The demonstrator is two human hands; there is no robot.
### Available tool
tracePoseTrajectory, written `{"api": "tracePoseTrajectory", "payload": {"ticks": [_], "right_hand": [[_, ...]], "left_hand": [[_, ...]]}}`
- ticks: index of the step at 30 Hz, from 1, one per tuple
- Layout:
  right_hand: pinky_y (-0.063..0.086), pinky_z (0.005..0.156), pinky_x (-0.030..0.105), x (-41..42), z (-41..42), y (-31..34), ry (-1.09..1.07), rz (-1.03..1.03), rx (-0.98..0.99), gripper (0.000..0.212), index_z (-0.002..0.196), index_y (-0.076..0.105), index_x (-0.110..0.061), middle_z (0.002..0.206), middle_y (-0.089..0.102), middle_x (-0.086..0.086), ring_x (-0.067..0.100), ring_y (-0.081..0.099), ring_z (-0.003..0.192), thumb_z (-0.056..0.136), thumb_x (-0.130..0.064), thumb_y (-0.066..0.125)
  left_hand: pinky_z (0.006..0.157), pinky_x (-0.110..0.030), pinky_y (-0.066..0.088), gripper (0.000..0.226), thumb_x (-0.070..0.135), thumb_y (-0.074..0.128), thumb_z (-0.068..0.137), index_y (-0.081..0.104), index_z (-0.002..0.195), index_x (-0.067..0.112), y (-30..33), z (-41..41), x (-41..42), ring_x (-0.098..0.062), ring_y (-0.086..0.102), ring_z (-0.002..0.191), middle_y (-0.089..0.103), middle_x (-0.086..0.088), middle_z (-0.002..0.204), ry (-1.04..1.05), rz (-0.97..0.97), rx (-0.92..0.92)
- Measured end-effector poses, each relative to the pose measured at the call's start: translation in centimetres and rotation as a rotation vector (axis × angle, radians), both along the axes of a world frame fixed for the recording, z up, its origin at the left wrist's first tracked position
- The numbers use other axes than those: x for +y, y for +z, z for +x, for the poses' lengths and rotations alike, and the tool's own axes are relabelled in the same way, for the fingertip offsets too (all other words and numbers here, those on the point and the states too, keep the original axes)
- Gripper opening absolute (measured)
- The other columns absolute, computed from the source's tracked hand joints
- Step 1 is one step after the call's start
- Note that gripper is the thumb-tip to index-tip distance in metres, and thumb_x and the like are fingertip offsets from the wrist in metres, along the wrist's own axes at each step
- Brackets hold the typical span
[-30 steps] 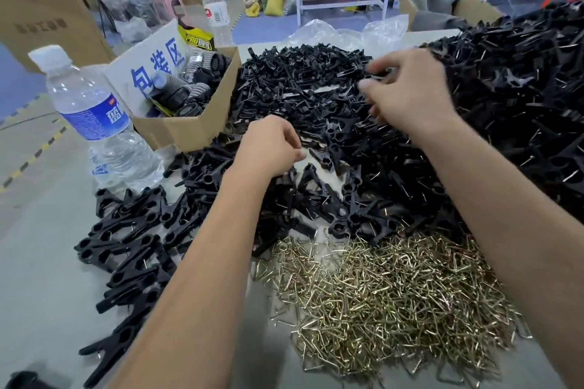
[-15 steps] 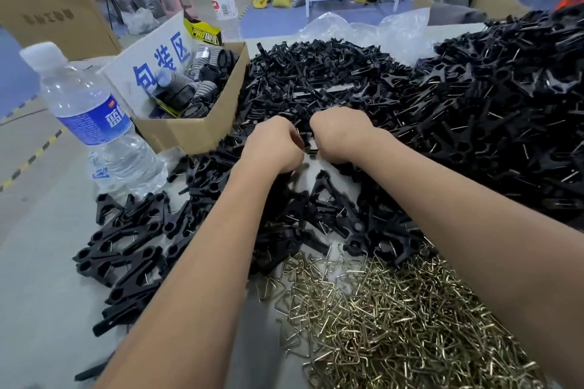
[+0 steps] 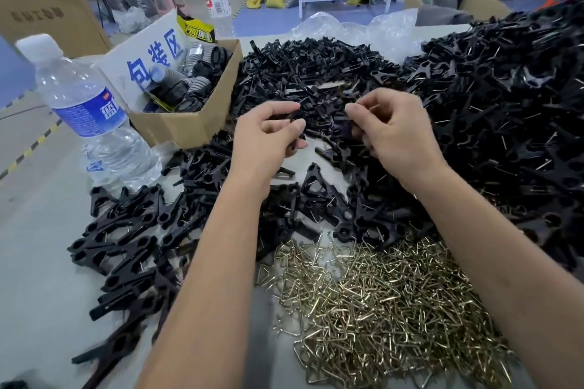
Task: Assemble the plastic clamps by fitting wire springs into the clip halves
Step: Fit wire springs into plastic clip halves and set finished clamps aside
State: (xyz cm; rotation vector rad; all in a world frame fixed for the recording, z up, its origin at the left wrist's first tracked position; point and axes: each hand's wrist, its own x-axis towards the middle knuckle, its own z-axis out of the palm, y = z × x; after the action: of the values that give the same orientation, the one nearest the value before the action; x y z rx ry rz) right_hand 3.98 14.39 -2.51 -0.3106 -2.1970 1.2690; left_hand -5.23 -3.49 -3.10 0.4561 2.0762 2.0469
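Black plastic clip halves (image 3: 316, 79) lie heaped mid-table, brass-coloured wire springs (image 3: 379, 300) piled nearer. The left hand (image 3: 265, 136) and right hand (image 3: 395, 133) each pinch a black piece above the heap, beside a cardboard box (image 3: 189, 123) and water bottle (image 3: 91, 114).

On the table (image 3: 38, 262) in front of me, the wire springs (image 3: 379, 300) lie nearest, right of centre. Behind them spreads the heap of clip halves (image 3: 316, 73), with a higher mound of clamps (image 3: 512, 110) to the right. More clamps (image 3: 126, 240) lie at near left. Behind those stands a water bottle (image 3: 91, 117), with a cardboard box (image 3: 192, 123) just to its right. My hands, left (image 3: 262, 136) and right (image 3: 398, 136), sit apart above the heap's near edge.
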Motion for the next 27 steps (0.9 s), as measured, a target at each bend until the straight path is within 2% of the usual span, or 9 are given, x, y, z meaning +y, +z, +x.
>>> {"api": "tracePoseTrajectory", "payload": {"ticks": [3,7,9,12,15,17,21,24,27], "right_hand": [[0.030,0.042,0.014,-1.1,3.2,-0.8,0.019,0.023,0.030,0.036,0.080,0.073,-0.022,0.050,0.054,-0.014,0.005,0.042,0.040,0.096,-0.054,0.066],[0.032,0.043,0.014,-2.1,6.3,-2.0,0.101,-0.099,0.020,0.027,0.081,0.074,-0.018,0.053,0.058,-0.009,0.002,0.042,0.043,0.087,-0.043,0.080],[0.045,0.049,0.024,-2.5,7.1,-2.4,0.128,-0.161,0.028,0.023,0.082,0.076,-0.016,0.065,0.069,0.004,0.009,0.054,0.053,0.080,-0.035,0.088],[0.057,0.068,0.046,-2.8,8.0,-2.8,0.181,-0.251,0.073,0.019,0.089,0.081,-0.016,0.086,0.074,0.019,0.036,0.063,0.070,0.076,-0.028,0.088],[0.057,0.063,0.035,-2.8,8.1,-3.3,0.219,-0.314,0.108,0.019,0.097,0.080,-0.017,0.094,0.075,0.014,0.029,0.063,0.070,0.082,-0.028,0.081],[0.055,0.053,0.035,-2.8,8.1,-3.5,0.227,-0.333,0.100,0.021,0.105,0.078,-0.018,0.092,0.077,0.012,0.035,0.065,0.071,0.089,-0.030,0.075],[0.041,0.035,0.025,-2.2,7.9,-4.0,0.217,-0.429,0.109,0.030,0.114,0.060,-0.014,0.081,0.076,0.013,0.024,0.064,0.052,0.093,-0.029,0.074],[0.039,0.036,0.022,-2.0,7.6,-4.4,0.208,-0.490,0.109,0.027,0.110,0.066,-0.013,0.081,0.076,0.014,0.018,0.059,0.046,0.090,-0.028,0.077],[0.046,0.045,0.022,-1.9,7.4,-4.8,0.216,-0.461,0.076,0.023,0.118,0.072,-0.015,0.085,0.078,0.009,0.017,0.061,0.054,0.095,-0.012,0.074]], "left_hand": [[0.072,-0.024,0.058,0.025,0.004,0.071,0.096,0.075,0.117,0.017,-1.0,1.8,0.1,-0.016,0.073,0.074,0.068,-0.010,0.078,-0.069,0.092,-0.093],[0.080,-0.024,0.059,0.027,0.000,0.061,0.101,0.073,0.120,0.014,-1.9,3.9,-0.3,-0.016,0.074,0.083,0.061,-0.019,0.096,-0.178,0.127,-0.137],[0.081,-0.023,0.058,0.032,-0.005,0.056,0.102,0.073,0.122,0.011,-2.1,4.4,-0.7,-0.019,0.076,0.090,0.065,-0.021,0.102,-0.228,0.125,-0.146],[0.087,-0.029,0.059,0.038,-0.014,0.054,0.098,0.071,0.125,0.008,-2.2,4.8,-1.3,-0.028,0.076,0.101,0.063,-0.025,0.109,-0.324,0.152,-0.160],[0.091,-0.037,0.059,0.039,-0.014,0.058,0.096,0.071,0.125,0.009,-2.3,5.0,-1.5,-0.034,0.075,0.104,0.069,-0.022,0.110,-0.401,0.176,-0.120],[0.091,-0.040,0.059,0.038,-0.012,0.061,0.094,0.071,0.125,0.009,-2.3,5.0,-1.3,-0.036,0.074,0.104,0.074,-0.021,0.109,-0.431,0.178,-0.098],[0.096,-0.053,0.058,0.033,-0.008,0.069,0.090,0.072,0.118,0.009,-2.6,5.2,-0.9,-0.042,0.073,0.106,0.075,-0.021,0.103,-0.413,0.146,-0.097],[0.098,-0.057,0.057,0.031,-0.009,0.070,0.090,0.074,0.115,0.010,-2.6,5.1,-0.7,-0.043,0.073,0.106,0.076,-0.022,0.104,-0.397,0.114,-0.118],[0.092,-0.050,0.059,0.031,-0.009,0.072,0.089,0.074,0.114,0.010,-2.5,5.2,-0.5,-0.040,0.075,0.102,0.077,-0.021,0.105,-0.395,0.099,-0.137]]}}
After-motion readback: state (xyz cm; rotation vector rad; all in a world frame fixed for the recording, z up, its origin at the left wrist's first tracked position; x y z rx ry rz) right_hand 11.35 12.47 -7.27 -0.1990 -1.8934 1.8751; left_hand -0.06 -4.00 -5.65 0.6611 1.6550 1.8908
